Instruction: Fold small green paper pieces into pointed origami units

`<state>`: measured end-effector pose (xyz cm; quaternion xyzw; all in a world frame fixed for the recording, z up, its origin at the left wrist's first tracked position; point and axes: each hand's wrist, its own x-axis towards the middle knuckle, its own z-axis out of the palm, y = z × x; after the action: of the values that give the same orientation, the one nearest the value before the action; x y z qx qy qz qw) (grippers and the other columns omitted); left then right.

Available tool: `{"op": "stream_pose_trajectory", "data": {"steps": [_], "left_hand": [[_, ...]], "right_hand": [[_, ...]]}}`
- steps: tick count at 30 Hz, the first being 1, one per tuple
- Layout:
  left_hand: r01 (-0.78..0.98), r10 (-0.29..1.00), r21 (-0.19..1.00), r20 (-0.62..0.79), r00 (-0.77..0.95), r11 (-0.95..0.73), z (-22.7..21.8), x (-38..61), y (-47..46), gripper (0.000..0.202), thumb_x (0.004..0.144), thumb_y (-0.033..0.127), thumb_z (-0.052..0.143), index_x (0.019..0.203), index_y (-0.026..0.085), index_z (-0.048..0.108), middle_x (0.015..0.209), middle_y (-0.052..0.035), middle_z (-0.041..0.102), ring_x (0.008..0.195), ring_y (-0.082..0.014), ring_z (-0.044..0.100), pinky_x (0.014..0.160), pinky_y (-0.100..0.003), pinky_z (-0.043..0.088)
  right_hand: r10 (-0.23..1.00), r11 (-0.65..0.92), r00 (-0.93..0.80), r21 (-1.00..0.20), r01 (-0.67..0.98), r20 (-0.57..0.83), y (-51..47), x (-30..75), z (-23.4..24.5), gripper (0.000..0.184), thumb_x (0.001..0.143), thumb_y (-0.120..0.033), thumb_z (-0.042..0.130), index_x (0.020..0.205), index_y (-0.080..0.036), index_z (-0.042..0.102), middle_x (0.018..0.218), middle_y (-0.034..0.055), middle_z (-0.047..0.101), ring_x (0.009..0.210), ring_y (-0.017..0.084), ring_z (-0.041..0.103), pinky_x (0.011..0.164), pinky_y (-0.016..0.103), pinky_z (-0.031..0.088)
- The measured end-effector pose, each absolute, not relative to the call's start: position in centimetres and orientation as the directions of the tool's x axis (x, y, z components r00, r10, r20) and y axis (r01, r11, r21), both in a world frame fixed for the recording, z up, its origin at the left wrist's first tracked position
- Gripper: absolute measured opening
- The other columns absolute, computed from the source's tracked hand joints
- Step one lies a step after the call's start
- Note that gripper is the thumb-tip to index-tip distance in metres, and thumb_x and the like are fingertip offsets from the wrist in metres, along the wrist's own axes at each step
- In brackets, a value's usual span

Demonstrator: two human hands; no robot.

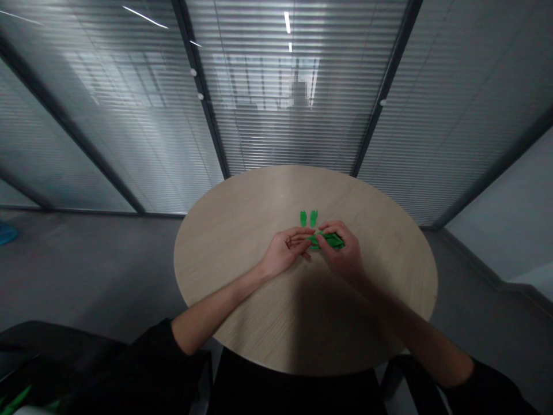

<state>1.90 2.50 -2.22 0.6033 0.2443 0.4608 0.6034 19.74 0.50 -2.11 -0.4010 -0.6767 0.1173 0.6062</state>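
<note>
Over the table, a green object [332, 240] with an angular, ridged surface is between my hands; its exact kind I cannot make out. My right hand [345, 253] is wrapped round it, thumb on the near side and fingers on the far side. At its left end, the thumb and fingertips of my left hand [280, 251] close in on it, and part of that end is hidden by them. Just beyond my hands lie two small green pieces, a left one [303, 218] and a right one [313, 218], side by side and apart from each other.
The round, light wood table [224, 230] spreads beneath my hands. Behind it stands a glass partition with blinds [268, 138] and dark frames. A dark chair [56, 346] is at the lower left, and a blue item [6, 233] lies on the floor at far left.
</note>
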Motion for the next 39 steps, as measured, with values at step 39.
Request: {"op": "stream_pose_trajectory", "data": {"steps": [39], "left_hand": [[-0.229, 0.845, 0.957, 0.269, 0.462, -0.179, -2.33, 1.65, 2.65, 0.044, 0.091, 0.043, 0.074, 0.118, 0.009, 0.069, 0.104, -0.0156, 0.077, 0.085, -0.0208, 0.076, 0.069, -0.031, 0.066]], "right_hand": [[0.679, 0.653, 0.060, -0.640, 0.406, 0.731, 0.57, 19.75, -2.12, 0.009, 0.089, -0.021, 0.069, 0.083, -0.024, 0.063, 0.094, 0.0044, 0.067, 0.091, 0.021, 0.065, 0.086, 0.042, 0.053]]}}
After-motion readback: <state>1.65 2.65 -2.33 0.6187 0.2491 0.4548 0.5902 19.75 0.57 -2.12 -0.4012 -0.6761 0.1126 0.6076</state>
